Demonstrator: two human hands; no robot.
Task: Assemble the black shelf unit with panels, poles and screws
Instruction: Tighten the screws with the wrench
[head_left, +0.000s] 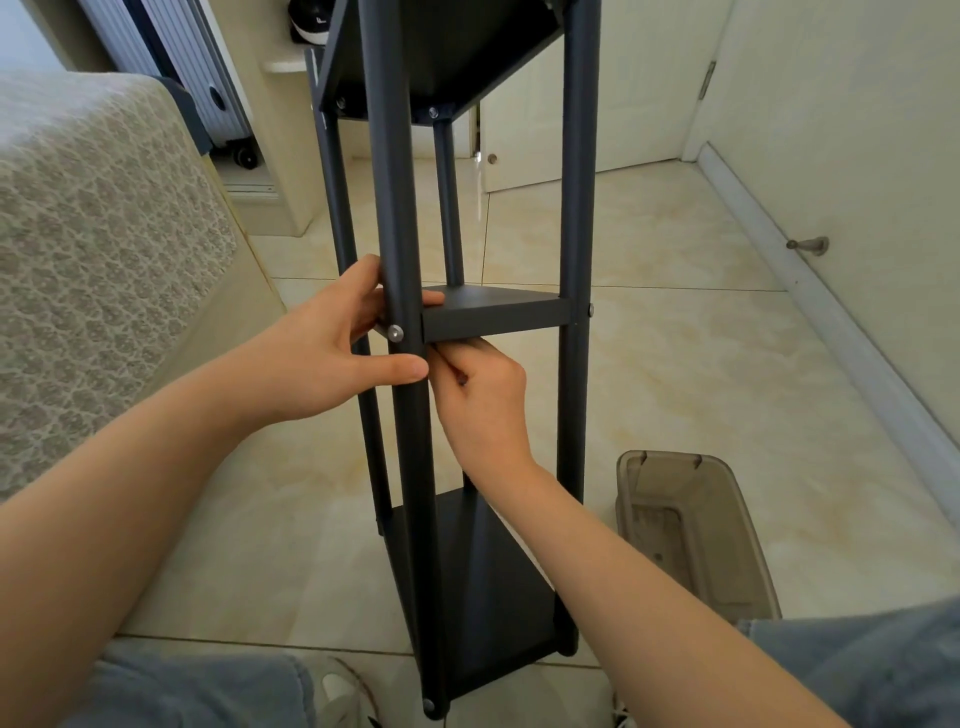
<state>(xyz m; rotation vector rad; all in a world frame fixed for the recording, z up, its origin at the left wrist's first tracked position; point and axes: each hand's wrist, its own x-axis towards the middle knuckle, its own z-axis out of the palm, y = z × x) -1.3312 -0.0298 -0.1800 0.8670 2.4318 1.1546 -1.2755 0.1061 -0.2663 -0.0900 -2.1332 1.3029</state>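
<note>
Upright on the tiled floor (675, 322), close to its left edge and beside a bed (104, 234) under a patterned cover: the black shelf unit (574, 208), with a top panel (441, 52), middle panel (493, 310) and bottom panel (493, 587) fitted between four poles. Grips the near pole (402, 208) with the left hand (322, 348), thumb laid across the front just below a silver screw (396, 332), fingers wrapped round behind, with a fingertip on the middle panel's near-left corner. Reaches in with the right hand (478, 400) just right of that same pole, fingers curled tight beneath the middle panel's front edge and touching the left thumb. Cannot tell whether anything sits in that pinch. Another screw head (590, 310) on the right-hand pole at the same panel. On the floor right of the unit, a smoky see-through plastic bin (691, 530). Along the floor's right edge, a doorstop (808, 244) on the skirting.
</note>
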